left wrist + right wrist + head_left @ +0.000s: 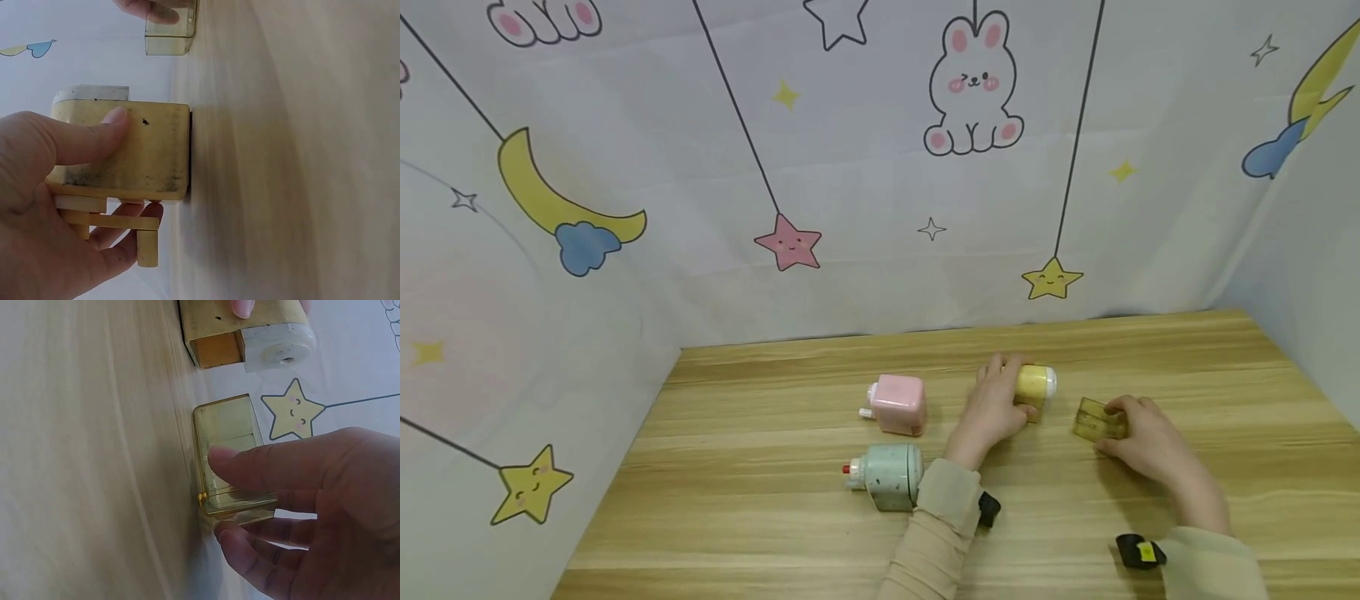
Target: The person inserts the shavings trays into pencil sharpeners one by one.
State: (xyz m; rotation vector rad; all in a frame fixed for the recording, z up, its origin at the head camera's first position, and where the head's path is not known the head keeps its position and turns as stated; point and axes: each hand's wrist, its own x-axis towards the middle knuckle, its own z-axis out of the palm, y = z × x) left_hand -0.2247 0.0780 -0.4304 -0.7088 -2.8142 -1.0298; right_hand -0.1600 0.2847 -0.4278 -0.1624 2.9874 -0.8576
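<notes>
A yellow crank pencil sharpener (150, 147) with a white front is gripped by my left hand (995, 406). In the left wrist view the thumb presses its side, and fingers curl behind its crank (125, 221). An open slot (217, 350) shows low in the sharpener's front in the right wrist view. My right hand (1153, 442) pinches a clear yellow shavings drawer (228, 422) between thumb and fingers, to the right of the sharpener and apart from it. The drawer appears to be at or just above the tabletop; I cannot tell whether it touches.
A pink pencil sharpener (900, 403) stands left of my left hand. Nearer me is a pale green sharpener (891, 475), close beside my left sleeve. The wooden table (737, 467) ends at a printed cloth (865, 167) behind and at the sides.
</notes>
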